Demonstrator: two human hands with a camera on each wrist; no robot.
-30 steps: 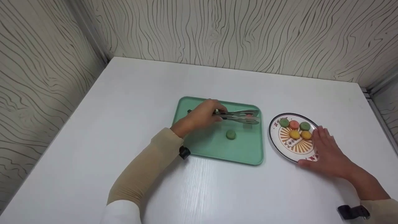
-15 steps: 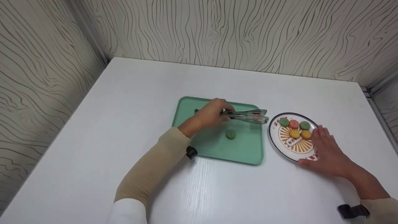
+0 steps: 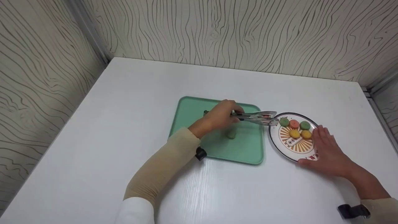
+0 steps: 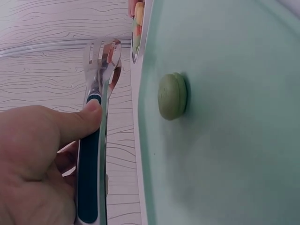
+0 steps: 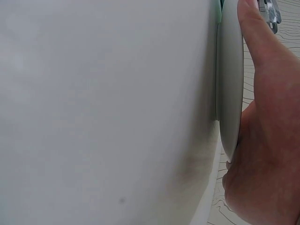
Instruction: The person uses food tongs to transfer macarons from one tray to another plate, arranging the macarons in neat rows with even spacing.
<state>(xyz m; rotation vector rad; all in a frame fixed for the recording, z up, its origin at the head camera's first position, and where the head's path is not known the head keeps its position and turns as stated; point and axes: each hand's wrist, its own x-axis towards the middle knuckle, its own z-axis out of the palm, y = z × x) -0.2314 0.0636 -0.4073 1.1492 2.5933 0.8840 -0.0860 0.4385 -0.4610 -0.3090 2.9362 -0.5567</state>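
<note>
In the head view my left hand (image 3: 219, 116) grips metal tongs with dark handles (image 4: 88, 173), thumb along one handle. A pinkish-red macaron (image 3: 266, 116) is pinched between the tong ends, held above the gap between the green tray (image 3: 242, 152) and the plate's left rim. One green macaron (image 4: 171, 96) sits on the tray, partly shaded by the left hand. My right hand (image 3: 331, 155) rests at the right rim of the round white plate (image 3: 279, 144), fingers spread and thumb at the near edge. Several macarons stand on the plate's far half: green ones, a red one (image 3: 294, 124) and yellow ones.
The tray and plate stand side by side on a white table (image 3: 124, 124). Behind the table rises a wood-grain patterned wall (image 3: 217, 34), with another at the left. Black wrist devices (image 3: 353, 212) are strapped over the sleeves.
My left hand has carried the tongs and the red macaron rightward from over the tray to the plate's left rim. The right hand and the plate have stayed in place.
</note>
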